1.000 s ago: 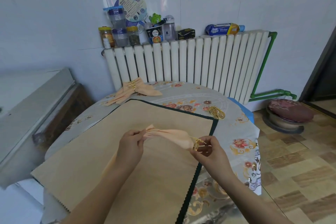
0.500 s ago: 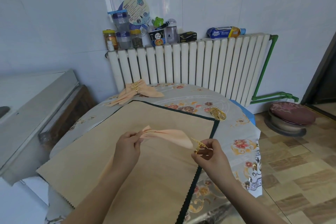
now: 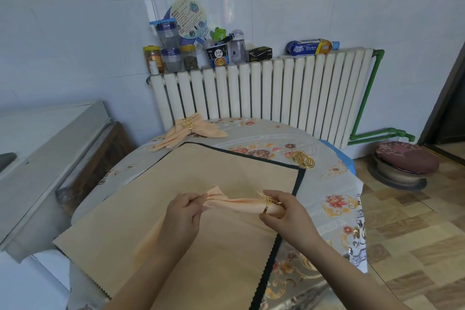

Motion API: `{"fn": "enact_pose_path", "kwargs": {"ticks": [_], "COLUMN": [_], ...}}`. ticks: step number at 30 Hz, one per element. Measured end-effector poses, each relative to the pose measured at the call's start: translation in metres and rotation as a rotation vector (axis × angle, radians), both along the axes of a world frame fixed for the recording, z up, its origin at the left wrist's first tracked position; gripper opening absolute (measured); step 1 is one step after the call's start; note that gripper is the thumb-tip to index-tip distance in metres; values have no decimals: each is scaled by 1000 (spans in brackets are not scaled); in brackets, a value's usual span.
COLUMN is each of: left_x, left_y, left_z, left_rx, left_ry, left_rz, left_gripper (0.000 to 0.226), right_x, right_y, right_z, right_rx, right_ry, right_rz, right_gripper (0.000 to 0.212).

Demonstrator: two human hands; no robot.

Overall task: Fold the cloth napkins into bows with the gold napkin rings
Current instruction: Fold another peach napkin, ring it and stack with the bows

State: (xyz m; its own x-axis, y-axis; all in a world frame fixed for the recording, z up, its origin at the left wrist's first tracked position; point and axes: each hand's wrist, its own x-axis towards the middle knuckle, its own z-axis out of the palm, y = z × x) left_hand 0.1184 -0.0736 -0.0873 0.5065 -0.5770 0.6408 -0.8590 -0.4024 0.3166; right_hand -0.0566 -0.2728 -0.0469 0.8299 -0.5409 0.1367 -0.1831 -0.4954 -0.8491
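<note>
A peach cloth napkin (image 3: 239,205), gathered into pleats, hangs above the tan mat (image 3: 176,209). My left hand (image 3: 182,216) pinches its left part, with the rest trailing down behind my wrist. My right hand (image 3: 284,214) holds a gold napkin ring (image 3: 267,205), which sits around the napkin's right end. Several finished napkin bows (image 3: 191,129) with gold rings lie at the table's back left. A pile of spare gold rings (image 3: 303,158) lies at the back right, past the mat's corner.
The round table (image 3: 334,199) has a floral plastic cover. A white radiator (image 3: 264,93) behind it carries jars, bottles and boxes. A grey cabinet (image 3: 50,158) stands at the left. A low cushioned stool (image 3: 405,163) is on the floor at the right.
The ring was just off the napkin's right tip; now the tip is through it and the ring sits around the end. The view has tilted down a little.
</note>
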Motion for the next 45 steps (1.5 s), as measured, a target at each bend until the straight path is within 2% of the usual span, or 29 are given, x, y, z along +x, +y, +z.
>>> {"fn": "enact_pose_path", "kwargs": {"ticks": [4, 7, 11, 15, 21, 25, 27, 31, 35, 39, 42, 45], "left_x": [-1, -8, -12, -11, -13, -16, -19, -24, -25, -26, -26, -30], "left_y": [6, 7, 8, 10, 15, 14, 14, 14, 13, 11, 12, 9], "left_z": [-1, 2, 5, 5, 2, 2, 3, 6, 4, 2, 2, 2], "left_rx": [-2, -18, -42, -66, -124, -113, -94, -66, -71, -63, -21, 10], "left_ry": [-94, -161, -176, -181, -130, -128, -140, -161, -118, -56, -81, -113], "left_rz": [-40, -73, -91, -107, -89, -118, -135, -146, -99, -69, -52, -36], "left_gripper": [33, 45, 45, 41, 40, 36, 29, 28, 30, 31, 30, 29], "right_x": [1, 3, 4, 5, 2, 4, 3, 3, 6, 8, 9, 10], "right_y": [-6, -7, -6, -5, -6, -1, 1, 5, 9, 9, 13, 18], "right_z": [6, 6, 8, 13, 14, 8, 10, 16, 16, 15, 15, 14], "right_rx": [-137, -201, -197, -75, 376, 501, 420, 101, -46, -229, -462, -571], "right_ry": [176, 274, 272, 241, 176, 141, 164, 266, 214, 203, 228, 209], "right_rz": [155, 233, 274, 299, 354, 392, 397, 397, 394, 358, 311, 287], "right_gripper": [36, 39, 42, 43, 47, 51, 53, 48, 36, 45, 52, 53]}}
